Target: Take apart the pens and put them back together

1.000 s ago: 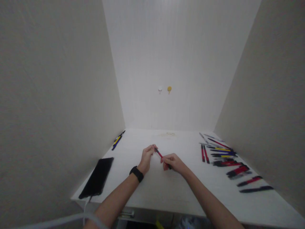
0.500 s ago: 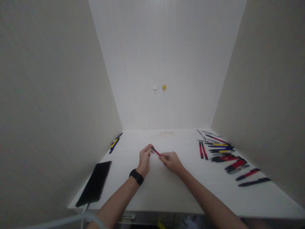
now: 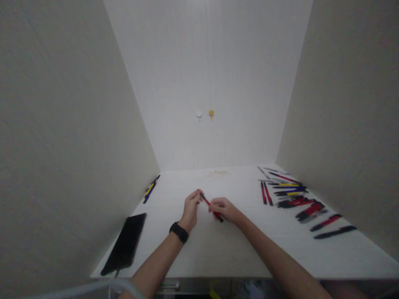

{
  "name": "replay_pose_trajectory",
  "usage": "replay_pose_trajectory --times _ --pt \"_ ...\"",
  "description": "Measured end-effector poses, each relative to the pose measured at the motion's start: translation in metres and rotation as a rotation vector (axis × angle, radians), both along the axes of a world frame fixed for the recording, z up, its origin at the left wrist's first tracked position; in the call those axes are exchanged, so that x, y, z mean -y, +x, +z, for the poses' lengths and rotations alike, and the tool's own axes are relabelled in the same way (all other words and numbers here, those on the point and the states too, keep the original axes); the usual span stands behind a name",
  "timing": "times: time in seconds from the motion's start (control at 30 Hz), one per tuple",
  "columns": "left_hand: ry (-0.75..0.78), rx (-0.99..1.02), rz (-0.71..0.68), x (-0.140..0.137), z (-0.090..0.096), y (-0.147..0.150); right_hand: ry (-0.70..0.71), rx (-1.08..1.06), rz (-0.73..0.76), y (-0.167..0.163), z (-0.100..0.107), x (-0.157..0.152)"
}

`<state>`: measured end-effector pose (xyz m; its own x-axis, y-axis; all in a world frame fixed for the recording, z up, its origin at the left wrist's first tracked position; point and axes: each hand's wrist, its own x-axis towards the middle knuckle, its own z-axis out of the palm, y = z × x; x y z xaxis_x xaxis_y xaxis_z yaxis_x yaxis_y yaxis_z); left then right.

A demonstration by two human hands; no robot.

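Clock centred on the red-and-black pen (image 3: 205, 200), which slants from 10:30 down to 4:30. We note the left hand (image 3: 189, 208) pinching its black upper end, the right hand (image 3: 227, 209) gripping farther down, a black end jutting past those fingers. Black wristband (image 3: 178, 232) at 8, near the left hand. Also at 8, farther out: dark tablet (image 3: 125, 244) on the white table (image 3: 230, 253). We log a small pen cluster (image 3: 150, 189) at 9, a long spread of pens (image 3: 311, 211) at 3, wall hooks (image 3: 211, 113) at 12.

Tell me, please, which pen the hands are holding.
The red-and-black pen between the left hand and right hand; the other visible pens lie on the white table.
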<state>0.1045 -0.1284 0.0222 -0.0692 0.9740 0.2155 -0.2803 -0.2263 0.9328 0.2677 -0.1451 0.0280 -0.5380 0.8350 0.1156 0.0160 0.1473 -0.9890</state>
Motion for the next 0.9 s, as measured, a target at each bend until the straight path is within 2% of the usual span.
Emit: replay_pose_trajectory --times 0.13,0.2,0.3,0.37,0.6,0.8,0.9 --pt "-0.002 -0.007 0.003 0.000 0.000 -0.001 0.153 0.014 -0.104 -0.003 0.000 0.002" --pt "-0.003 0.012 -0.004 0.001 0.001 -0.001 0.191 0.004 -0.071 -0.003 0.001 0.002" --pt "-0.008 0.041 -0.022 0.002 0.002 -0.001 0.132 -0.013 0.073 0.000 0.004 0.001" --pt "-0.010 0.041 -0.031 0.001 0.002 -0.001 0.105 -0.018 0.116 0.002 0.003 -0.002" --pt "-0.013 0.029 -0.018 -0.002 -0.003 -0.002 0.058 -0.050 -0.040 0.000 -0.007 -0.004" --pt "-0.022 0.032 -0.021 0.000 -0.001 -0.003 0.087 -0.033 0.081 0.002 0.000 -0.003" --pt "-0.030 0.019 -0.003 0.000 0.000 -0.003 0.072 -0.008 0.070 0.003 0.000 -0.003"
